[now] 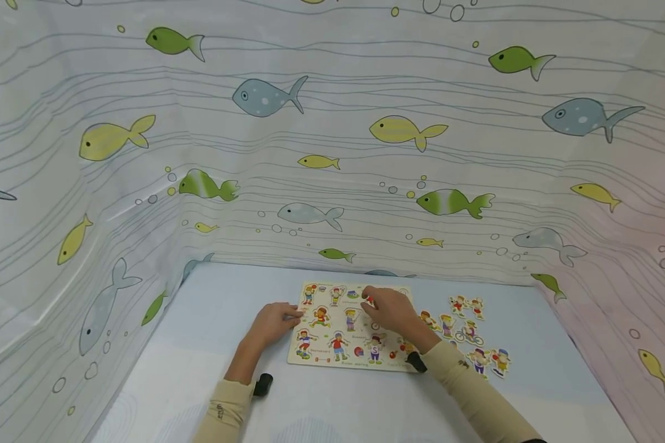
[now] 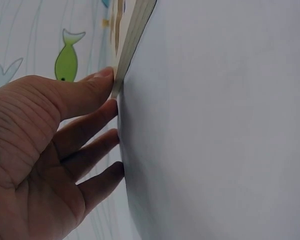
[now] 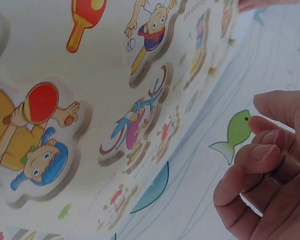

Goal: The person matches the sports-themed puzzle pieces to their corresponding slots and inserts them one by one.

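Note:
A wooden puzzle board [image 1: 321, 337] printed with sporting children lies flat on the table. My left hand [image 1: 274, 321] rests at its left side; in the left wrist view the thumb touches the board's edge [image 2: 132, 45], while the other fingertips reach down to the tabletop. Over the upper right part of the board hovers my right hand [image 1: 390, 309], its fingers loosely bent and nothing between them. The right wrist view shows this hand [image 3: 270, 170] apart from the board [image 3: 105, 65], whose recesses carry pictures such as a table tennis player and an archer.
Several loose figure pieces lie right of the board, among them a cyclist [image 1: 469, 332] and two figures [image 1: 479, 362] nearer the front. Fish-patterned sheeting [image 1: 332, 184] walls the table [image 1: 199, 381] at the back and sides.

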`<move>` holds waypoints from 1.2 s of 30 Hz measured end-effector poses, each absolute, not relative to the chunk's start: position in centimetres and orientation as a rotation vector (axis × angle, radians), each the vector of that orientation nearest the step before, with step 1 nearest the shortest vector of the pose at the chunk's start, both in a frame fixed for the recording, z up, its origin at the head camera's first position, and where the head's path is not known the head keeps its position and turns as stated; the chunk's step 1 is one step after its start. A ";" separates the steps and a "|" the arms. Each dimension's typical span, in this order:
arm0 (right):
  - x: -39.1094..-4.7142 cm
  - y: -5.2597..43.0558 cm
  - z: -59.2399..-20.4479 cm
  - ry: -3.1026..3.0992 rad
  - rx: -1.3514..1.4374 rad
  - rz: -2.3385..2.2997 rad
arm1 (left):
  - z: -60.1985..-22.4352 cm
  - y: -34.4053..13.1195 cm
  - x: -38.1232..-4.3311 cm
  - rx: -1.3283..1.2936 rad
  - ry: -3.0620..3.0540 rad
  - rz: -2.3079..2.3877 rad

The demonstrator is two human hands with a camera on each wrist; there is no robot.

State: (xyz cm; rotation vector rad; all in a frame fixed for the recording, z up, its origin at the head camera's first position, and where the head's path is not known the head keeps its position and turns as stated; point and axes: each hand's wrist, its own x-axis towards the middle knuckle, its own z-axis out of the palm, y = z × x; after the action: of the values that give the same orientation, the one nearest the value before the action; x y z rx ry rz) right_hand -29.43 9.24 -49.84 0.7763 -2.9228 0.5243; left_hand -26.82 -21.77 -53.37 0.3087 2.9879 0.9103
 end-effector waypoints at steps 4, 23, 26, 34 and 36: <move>-29.2 10.0 -49.7 -2.915 0.741 0.554 | -53.4 -21.8 -26.8 0.312 2.985 0.906; -27.7 13.8 -48.5 -2.873 0.626 0.636 | -53.4 -21.7 -26.9 0.292 2.980 0.901; -27.5 14.5 -48.2 -2.860 0.604 0.649 | -53.4 -21.8 -26.9 0.305 2.984 0.897; -27.7 16.7 -48.6 -2.826 0.566 0.656 | -53.3 -21.8 -26.9 0.277 2.978 0.916; -27.7 17.3 -48.7 -2.837 0.543 0.652 | -53.3 -21.7 -27.0 0.277 2.979 0.912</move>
State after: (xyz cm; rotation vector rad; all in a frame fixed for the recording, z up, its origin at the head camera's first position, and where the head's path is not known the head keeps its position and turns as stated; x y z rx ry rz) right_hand -27.74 17.31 -48.67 0.5429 -2.8367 0.6525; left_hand -26.97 -21.73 -53.29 0.2770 2.9786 0.9120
